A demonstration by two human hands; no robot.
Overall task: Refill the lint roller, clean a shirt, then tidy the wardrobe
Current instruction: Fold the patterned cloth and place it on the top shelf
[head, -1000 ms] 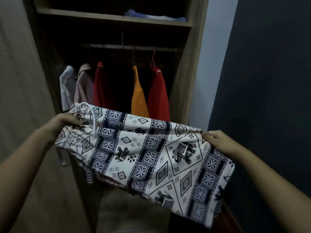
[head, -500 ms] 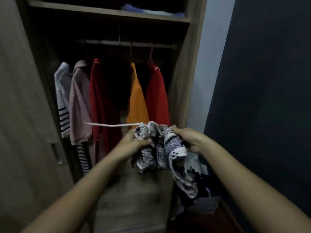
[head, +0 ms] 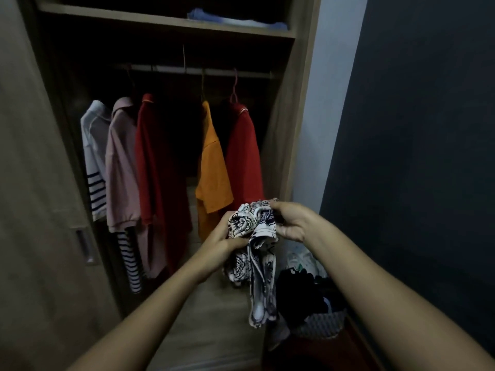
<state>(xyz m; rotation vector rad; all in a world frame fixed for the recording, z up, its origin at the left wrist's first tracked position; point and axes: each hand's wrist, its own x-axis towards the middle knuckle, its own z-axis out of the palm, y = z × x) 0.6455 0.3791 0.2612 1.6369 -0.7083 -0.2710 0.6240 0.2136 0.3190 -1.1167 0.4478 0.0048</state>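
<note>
The left hand (head: pixel 223 238) and right hand (head: pixel 293 222) have come together. The patterned garment (head: pixel 242 223), stretched wide between them a second ago, is now a bunched wad. Both sets of fingers curl round its top and a loose tail dangles. It hangs in mid-air before the wardrobe's (head: pixel 293 129) right edge, above the basket (head: pixel 320 328) of dark clothes. By my reading a fold is under way — tidying begun, nothing stowed yet. Behind, shirts (head: pixel 152 162) hang from the rail (head: pixel 214 72) — a blue folded cloth (head: pixel 235 21) lies at the shelf's (head: pixel 134 19) right end.

Patterned shorts (head: pixel 254 236) bunched, hanging before open wardrobe (head: pixel 284 129).
</note>
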